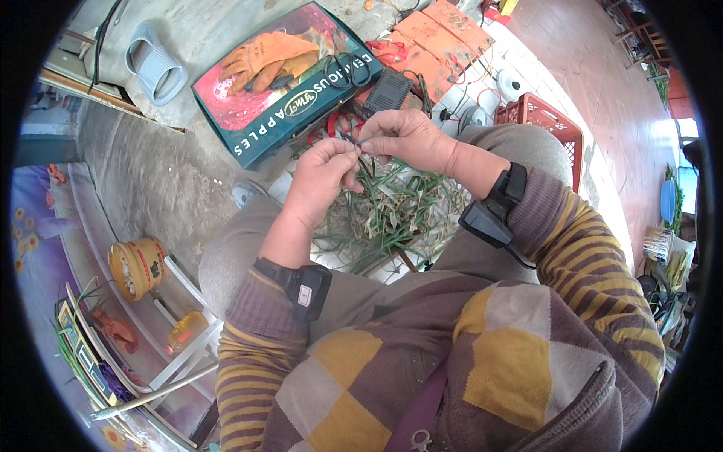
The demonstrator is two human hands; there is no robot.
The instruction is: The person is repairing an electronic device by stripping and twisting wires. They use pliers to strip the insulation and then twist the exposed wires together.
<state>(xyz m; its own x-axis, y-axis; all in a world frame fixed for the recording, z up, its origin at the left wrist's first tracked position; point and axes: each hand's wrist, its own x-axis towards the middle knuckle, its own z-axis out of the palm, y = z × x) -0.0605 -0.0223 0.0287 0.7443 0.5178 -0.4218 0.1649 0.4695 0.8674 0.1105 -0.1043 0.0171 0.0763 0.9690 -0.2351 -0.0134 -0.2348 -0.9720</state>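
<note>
My left hand (327, 172) and my right hand (407, 139) meet in front of me, fingertips almost touching. Both are closed in a pinch around a thin dark strand (367, 160); whether it is a stem or a cord I cannot tell. Below the hands, between my knees, lies a loose heap of green and withered leaf blades (395, 207). Part of the heap is hidden behind my left hand and wrist.
Beyond my hands stands a dark green carton (263, 139) with orange gloves (263, 60) on top. A black ribbed box (388, 92) with cords, orange-red blocks (440, 41) and a red plastic basket (553, 128) lie to its right. A yellow bucket (139, 267) stands left.
</note>
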